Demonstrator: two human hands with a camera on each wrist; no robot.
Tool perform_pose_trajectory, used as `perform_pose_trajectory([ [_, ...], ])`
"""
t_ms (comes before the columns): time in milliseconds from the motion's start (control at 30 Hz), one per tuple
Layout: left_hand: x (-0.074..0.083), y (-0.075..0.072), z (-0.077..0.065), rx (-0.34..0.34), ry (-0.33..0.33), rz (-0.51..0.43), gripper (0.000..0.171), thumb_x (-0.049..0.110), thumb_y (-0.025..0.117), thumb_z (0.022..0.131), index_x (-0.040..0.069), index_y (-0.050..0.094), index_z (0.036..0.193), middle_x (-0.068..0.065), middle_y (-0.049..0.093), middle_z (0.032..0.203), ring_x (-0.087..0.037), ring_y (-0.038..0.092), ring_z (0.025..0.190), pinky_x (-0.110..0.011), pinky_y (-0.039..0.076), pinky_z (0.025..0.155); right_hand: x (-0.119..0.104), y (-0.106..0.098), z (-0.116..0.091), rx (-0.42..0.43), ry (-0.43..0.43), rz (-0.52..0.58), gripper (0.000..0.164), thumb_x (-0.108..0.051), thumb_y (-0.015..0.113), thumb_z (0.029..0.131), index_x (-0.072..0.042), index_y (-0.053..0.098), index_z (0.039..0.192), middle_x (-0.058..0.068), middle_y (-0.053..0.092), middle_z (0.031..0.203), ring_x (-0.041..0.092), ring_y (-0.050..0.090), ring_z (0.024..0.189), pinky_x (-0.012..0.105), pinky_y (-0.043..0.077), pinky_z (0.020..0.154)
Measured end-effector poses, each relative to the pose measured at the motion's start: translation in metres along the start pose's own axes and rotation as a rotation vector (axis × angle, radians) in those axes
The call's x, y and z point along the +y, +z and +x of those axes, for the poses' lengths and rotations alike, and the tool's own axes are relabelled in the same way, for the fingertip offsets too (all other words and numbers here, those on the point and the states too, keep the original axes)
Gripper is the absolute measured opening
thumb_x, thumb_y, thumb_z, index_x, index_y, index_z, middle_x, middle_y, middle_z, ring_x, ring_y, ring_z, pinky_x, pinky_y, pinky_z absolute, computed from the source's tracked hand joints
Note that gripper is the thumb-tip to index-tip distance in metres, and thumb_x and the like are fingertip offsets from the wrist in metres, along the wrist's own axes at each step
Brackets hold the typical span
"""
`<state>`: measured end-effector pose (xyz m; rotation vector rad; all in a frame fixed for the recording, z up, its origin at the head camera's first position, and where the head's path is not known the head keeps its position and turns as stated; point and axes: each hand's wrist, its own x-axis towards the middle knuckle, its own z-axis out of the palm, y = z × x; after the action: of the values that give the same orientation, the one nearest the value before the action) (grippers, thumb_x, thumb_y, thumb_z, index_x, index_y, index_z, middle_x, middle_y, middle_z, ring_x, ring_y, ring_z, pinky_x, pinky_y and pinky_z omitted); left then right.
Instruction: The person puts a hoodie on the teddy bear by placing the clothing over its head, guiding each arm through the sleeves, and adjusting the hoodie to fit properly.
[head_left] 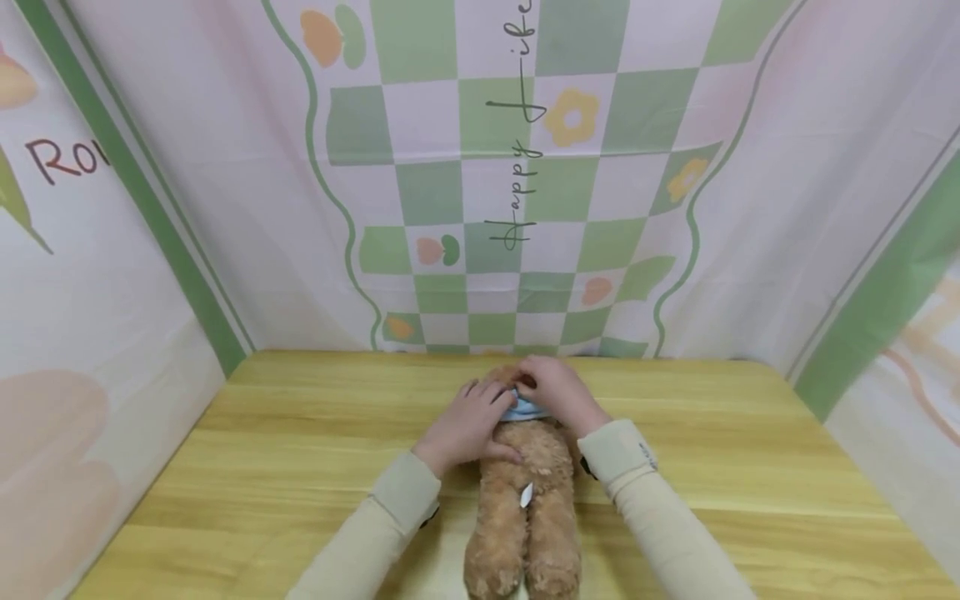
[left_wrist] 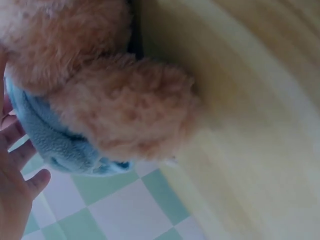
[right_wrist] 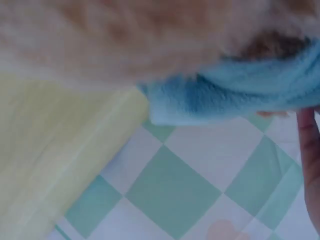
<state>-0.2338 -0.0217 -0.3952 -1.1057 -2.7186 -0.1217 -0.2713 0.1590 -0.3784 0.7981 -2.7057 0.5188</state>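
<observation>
A brown plush toy (head_left: 536,450) lies lengthwise on the table, legs toward me, a small white tag (head_left: 527,495) between them. Light blue fleecy cloth (head_left: 522,407) wraps its neck area. From the left, my left hand (head_left: 468,421) rests on the toy, fingers extended over the cloth's edge and thumb on the plush body. The left wrist view shows that hand (left_wrist: 17,175) with fingers spread beside the blue cloth (left_wrist: 55,140). My right hand (head_left: 555,390) bends its fingers and pinches the cloth near the head, most of which is hidden. One finger (right_wrist: 309,145) meets the cloth's edge in the right wrist view.
The wood-grain table (head_left: 300,467) ends at a back edge just beyond the toy's head. A checkered curtain (head_left: 495,192) hangs behind it, with pale printed side curtains (head_left: 112,333) at the left and right.
</observation>
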Motion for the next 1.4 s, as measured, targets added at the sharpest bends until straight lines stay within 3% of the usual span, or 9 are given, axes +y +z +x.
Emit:
perform_pose_trajectory([
  [300, 0.005, -0.006, 0.007, 0.017, 0.030, 0.131, 0.077, 0.078, 0.060, 0.067, 0.020, 0.051, 0.115, 0.000, 0.056, 0.118, -0.014, 0.055, 0.104, -0.034, 0.050, 0.087, 0.000, 0.006, -0.002, 0.080, 0.190, 0.123, 0.006, -0.006, 0.066, 0.086, -0.005, 0.071, 0.087, 0.009, 0.068, 0.084, 0.021, 0.064, 0.075, 0.035, 0.054, 0.069],
  [500, 0.011, -0.003, 0.006, 0.047, 0.051, 0.030, 0.058, 0.071, 0.060, 0.074, 0.018, 0.051, 0.096, 0.004, 0.050, 0.089, -0.008, 0.046, 0.073, -0.022, 0.042, 0.063, 0.014, 0.002, -0.004, 0.124, 0.295, 0.151, 0.012, -0.007, 0.061, 0.088, -0.004, 0.072, 0.090, 0.013, 0.072, 0.088, 0.027, 0.067, 0.081, 0.041, 0.055, 0.074],
  [700, 0.011, -0.002, 0.003, 0.048, 0.028, -0.119, 0.054, 0.060, 0.066, 0.078, 0.015, 0.053, 0.104, 0.001, 0.053, 0.097, -0.009, 0.050, 0.078, -0.022, 0.046, 0.068, 0.016, -0.007, -0.009, 0.068, 0.247, 0.198, 0.016, -0.016, 0.062, 0.093, -0.005, 0.072, 0.100, 0.013, 0.070, 0.099, 0.027, 0.067, 0.088, 0.041, 0.056, 0.077],
  [833, 0.006, -0.006, 0.001, 0.010, -0.021, -0.256, 0.062, 0.056, 0.069, 0.078, 0.012, 0.053, 0.119, -0.002, 0.058, 0.113, -0.015, 0.060, 0.097, -0.028, 0.052, 0.085, 0.014, -0.014, -0.022, 0.077, 0.247, 0.248, 0.020, -0.015, 0.057, 0.094, -0.004, 0.066, 0.108, 0.015, 0.063, 0.108, 0.029, 0.063, 0.094, 0.043, 0.054, 0.079],
  [933, 0.002, -0.010, 0.002, -0.022, -0.094, -0.388, 0.068, 0.055, 0.070, 0.079, 0.011, 0.052, 0.127, -0.005, 0.059, 0.121, -0.019, 0.060, 0.109, -0.032, 0.051, 0.093, 0.018, -0.016, -0.036, 0.093, 0.285, 0.247, 0.022, -0.004, 0.053, 0.086, 0.000, 0.061, 0.106, 0.016, 0.059, 0.101, 0.027, 0.060, 0.086, 0.042, 0.052, 0.073],
  [1067, -0.004, -0.013, 0.010, 0.048, -0.213, -0.484, 0.046, 0.046, 0.061, 0.091, 0.012, 0.058, 0.122, -0.005, 0.065, 0.116, -0.019, 0.063, 0.105, -0.035, 0.052, 0.090, 0.025, -0.011, -0.052, 0.001, 0.276, 0.269, 0.035, 0.002, 0.057, 0.078, 0.004, 0.055, 0.113, 0.017, 0.056, 0.097, 0.027, 0.058, 0.085, 0.040, 0.050, 0.072],
  [1133, -0.008, -0.013, 0.016, 0.129, -0.261, -0.463, 0.030, 0.035, 0.056, 0.096, 0.013, 0.062, 0.115, -0.004, 0.067, 0.109, -0.018, 0.066, 0.098, -0.034, 0.054, 0.084, 0.026, -0.005, -0.056, -0.029, 0.255, 0.285, 0.040, 0.001, 0.061, 0.081, 0.005, 0.053, 0.120, 0.019, 0.056, 0.101, 0.029, 0.060, 0.088, 0.041, 0.052, 0.074],
  [1233, -0.013, -0.012, 0.025, 0.226, -0.303, -0.370, 0.020, 0.025, 0.055, 0.098, 0.013, 0.067, 0.108, -0.004, 0.066, 0.105, -0.019, 0.066, 0.092, -0.034, 0.055, 0.078, 0.024, 0.004, -0.056, 0.036, 0.236, 0.265, 0.041, 0.000, 0.065, 0.083, 0.005, 0.054, 0.123, 0.021, 0.058, 0.105, 0.031, 0.061, 0.092, 0.043, 0.053, 0.079],
  [1400, -0.019, -0.007, 0.039, 0.221, -0.362, -0.304, 0.028, 0.032, 0.059, 0.094, 0.015, 0.067, 0.116, -0.005, 0.065, 0.111, -0.022, 0.062, 0.101, -0.037, 0.054, 0.084, 0.019, 0.013, -0.051, 0.165, 0.234, 0.226, 0.032, 0.003, 0.067, 0.081, 0.003, 0.062, 0.113, 0.020, 0.061, 0.107, 0.033, 0.060, 0.098, 0.047, 0.052, 0.086],
])
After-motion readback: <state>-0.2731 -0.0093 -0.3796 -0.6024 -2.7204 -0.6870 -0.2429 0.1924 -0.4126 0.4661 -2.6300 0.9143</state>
